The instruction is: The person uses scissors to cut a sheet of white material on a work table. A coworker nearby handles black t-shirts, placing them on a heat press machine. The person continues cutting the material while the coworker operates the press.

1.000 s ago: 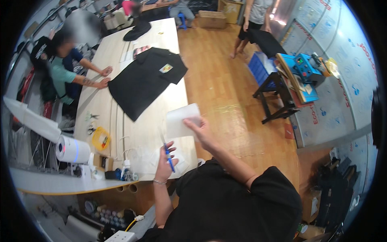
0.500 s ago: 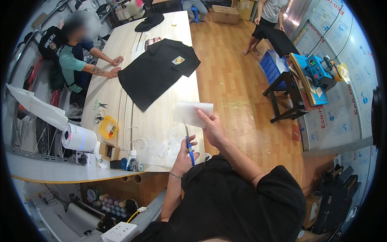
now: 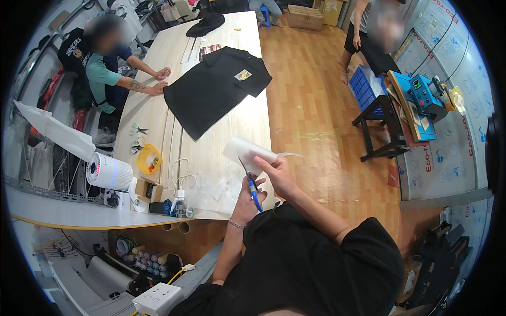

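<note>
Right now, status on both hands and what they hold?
Left hand shut on blue-handled scissors, blades in the sheet. Right hand shut on curled white paper sheet. Nothing blocking; paper scraps below on long pale wooden table.

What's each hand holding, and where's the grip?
Left hand holds blue-handled scissors by the handles, blades up. Right hand pinches the white sheet at its near edge.

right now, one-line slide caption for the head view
Left hand works blue-handled scissors into a white sheet held by the right hand, beside a long table.
</note>
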The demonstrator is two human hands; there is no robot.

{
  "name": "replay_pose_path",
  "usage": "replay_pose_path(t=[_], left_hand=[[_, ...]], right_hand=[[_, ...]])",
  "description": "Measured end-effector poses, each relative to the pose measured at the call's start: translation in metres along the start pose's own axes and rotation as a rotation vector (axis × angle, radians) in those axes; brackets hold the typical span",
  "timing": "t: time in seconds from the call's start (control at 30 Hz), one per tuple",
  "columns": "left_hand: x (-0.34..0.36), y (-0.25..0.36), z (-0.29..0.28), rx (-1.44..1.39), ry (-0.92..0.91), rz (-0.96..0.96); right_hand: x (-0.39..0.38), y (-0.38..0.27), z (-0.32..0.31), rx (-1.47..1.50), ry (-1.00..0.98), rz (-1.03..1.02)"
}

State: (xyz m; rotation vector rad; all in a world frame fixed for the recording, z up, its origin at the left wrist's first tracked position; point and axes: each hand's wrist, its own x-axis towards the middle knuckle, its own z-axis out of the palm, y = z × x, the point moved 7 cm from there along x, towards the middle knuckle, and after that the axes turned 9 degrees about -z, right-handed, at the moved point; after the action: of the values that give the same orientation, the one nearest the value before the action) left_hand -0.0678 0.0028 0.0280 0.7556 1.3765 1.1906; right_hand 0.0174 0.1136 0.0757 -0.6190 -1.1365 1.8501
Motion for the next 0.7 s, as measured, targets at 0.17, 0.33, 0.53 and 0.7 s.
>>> replay_pose_path(t=[0.17,0.33,0.53,0.7], left_hand=[[-0.001,0.006,-0.005,-0.001,0.011,0.014],[-0.005,0.009,-0.006,-0.019,0.006,-0.043],[-0.005,0.005,-0.004,-0.095,-0.013,0.002],[-0.009,-0.002,-0.005,-0.157,0.004,-0.010]], right_hand=[[-0.004,-0.004,0.003,-0.044,-0.054,-0.070],[-0.008,-0.004,0.005,-0.053,-0.059,-0.075],[-0.010,-0.001,0.004,-0.064,-0.053,-0.082],[-0.013,-0.001,0.004,-0.060,-0.043,-0.101]])
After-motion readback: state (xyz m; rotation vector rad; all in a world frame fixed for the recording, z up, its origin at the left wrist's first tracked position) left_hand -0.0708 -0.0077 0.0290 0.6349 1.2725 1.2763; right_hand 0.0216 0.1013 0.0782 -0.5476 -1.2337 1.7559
